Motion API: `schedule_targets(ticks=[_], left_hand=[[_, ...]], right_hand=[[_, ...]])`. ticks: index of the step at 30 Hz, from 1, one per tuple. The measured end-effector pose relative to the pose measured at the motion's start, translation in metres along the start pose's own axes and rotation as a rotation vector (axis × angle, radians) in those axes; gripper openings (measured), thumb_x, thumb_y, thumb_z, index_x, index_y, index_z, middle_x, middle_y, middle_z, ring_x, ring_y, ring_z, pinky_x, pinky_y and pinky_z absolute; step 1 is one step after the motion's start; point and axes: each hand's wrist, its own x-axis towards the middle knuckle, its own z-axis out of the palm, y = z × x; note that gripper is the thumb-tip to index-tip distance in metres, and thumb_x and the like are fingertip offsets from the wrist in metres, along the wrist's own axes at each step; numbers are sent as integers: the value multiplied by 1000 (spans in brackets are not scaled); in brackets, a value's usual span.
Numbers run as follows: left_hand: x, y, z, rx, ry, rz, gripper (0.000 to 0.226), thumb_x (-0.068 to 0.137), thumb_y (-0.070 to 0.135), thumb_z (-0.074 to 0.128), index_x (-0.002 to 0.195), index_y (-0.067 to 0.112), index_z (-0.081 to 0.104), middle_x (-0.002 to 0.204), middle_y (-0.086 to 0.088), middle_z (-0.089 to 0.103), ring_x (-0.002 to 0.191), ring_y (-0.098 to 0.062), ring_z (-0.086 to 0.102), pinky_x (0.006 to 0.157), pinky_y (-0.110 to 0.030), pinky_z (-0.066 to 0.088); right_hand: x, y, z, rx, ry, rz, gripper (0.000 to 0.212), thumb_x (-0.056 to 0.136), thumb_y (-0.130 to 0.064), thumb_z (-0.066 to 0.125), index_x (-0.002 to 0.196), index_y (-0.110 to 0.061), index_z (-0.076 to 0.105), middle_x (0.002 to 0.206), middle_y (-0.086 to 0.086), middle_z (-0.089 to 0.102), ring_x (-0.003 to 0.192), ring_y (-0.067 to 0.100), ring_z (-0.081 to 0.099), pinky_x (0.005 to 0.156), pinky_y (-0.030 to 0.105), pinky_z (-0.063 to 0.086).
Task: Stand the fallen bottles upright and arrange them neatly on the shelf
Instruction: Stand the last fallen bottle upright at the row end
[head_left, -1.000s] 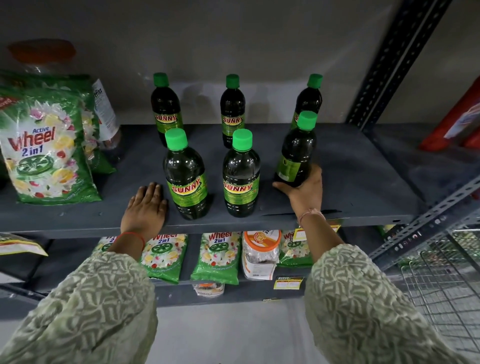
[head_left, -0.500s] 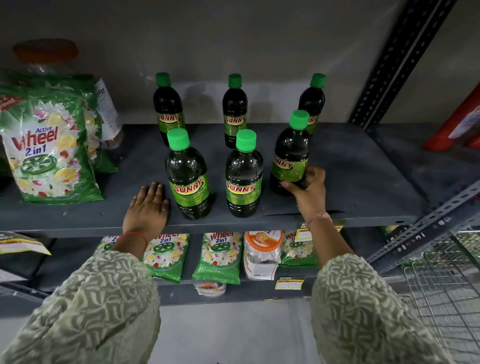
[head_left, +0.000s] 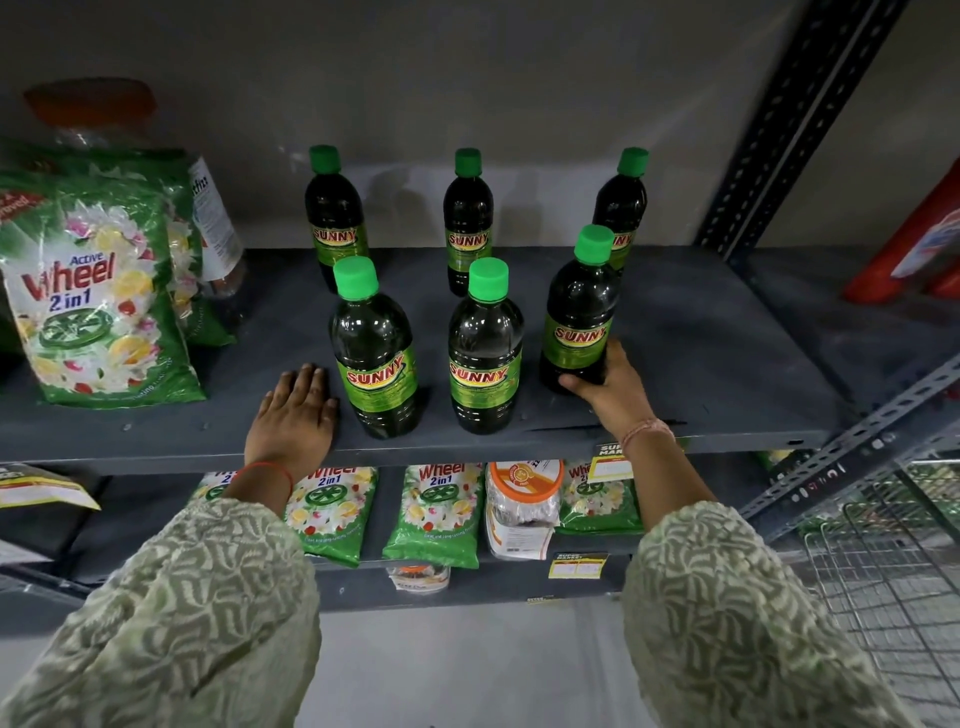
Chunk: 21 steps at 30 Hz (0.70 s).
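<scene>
Several dark bottles with green caps and SUNNY labels stand upright on the grey shelf (head_left: 701, 364) in two rows. The back row holds a left bottle (head_left: 332, 218), a middle bottle (head_left: 467, 218) and a right bottle (head_left: 623, 208). In front stand a left bottle (head_left: 375, 353), a middle bottle (head_left: 485, 353) and a right bottle (head_left: 579, 317). My right hand (head_left: 605, 387) grips the base of the front right bottle, its label facing me. My left hand (head_left: 293, 415) lies flat on the shelf edge, just left of the front left bottle, holding nothing.
A green Wheel detergent bag (head_left: 93, 301) leans at the shelf's left, with a clear jar (head_left: 213, 223) behind it. More bags and a jar (head_left: 522, 509) sit on the shelf below. A slotted upright (head_left: 789, 130) and a wire basket (head_left: 898, 587) are at the right.
My right hand has turned the front right bottle so its label faces forward and brought it upright, slightly left in line with the front row. The left hand has stayed put.
</scene>
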Motion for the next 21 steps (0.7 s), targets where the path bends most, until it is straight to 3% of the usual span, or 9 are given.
schedule_targets(ticks=[2,3,8,21], left_hand=[[0,1,0,0,4,-2,53,97,29,22,145,12,10,158,-6,6,146,-24,4,120,-39,7],[0,1,0,0,7,-4,53,97,29,22,145,12,10,158,-6,7,146,-24,4,120,-38,7],[1,0,0,1,3,2,53,97,30,23,145,12,10,158,-5,7,146,-24,5,119,-39,7],[1,-2,0,14,-11,21,53,97,29,21,145,10,10,158,-8,7,145,-27,5,120,-41,8]], right_hand=[[0,-2,3,27,4,-7,105,60,-9,83,142,-15,19,140,2,40,130,18,38,107,31,31],[0,-3,6,23,34,-14,109,54,-11,86,141,-14,20,142,5,39,130,20,38,108,33,32],[-5,-7,14,-99,124,-19,70,63,-12,82,121,-5,45,124,15,56,116,28,52,90,25,37],[-51,0,7,-170,133,-78,66,68,-16,79,123,-6,45,122,15,57,115,28,52,91,28,38]])
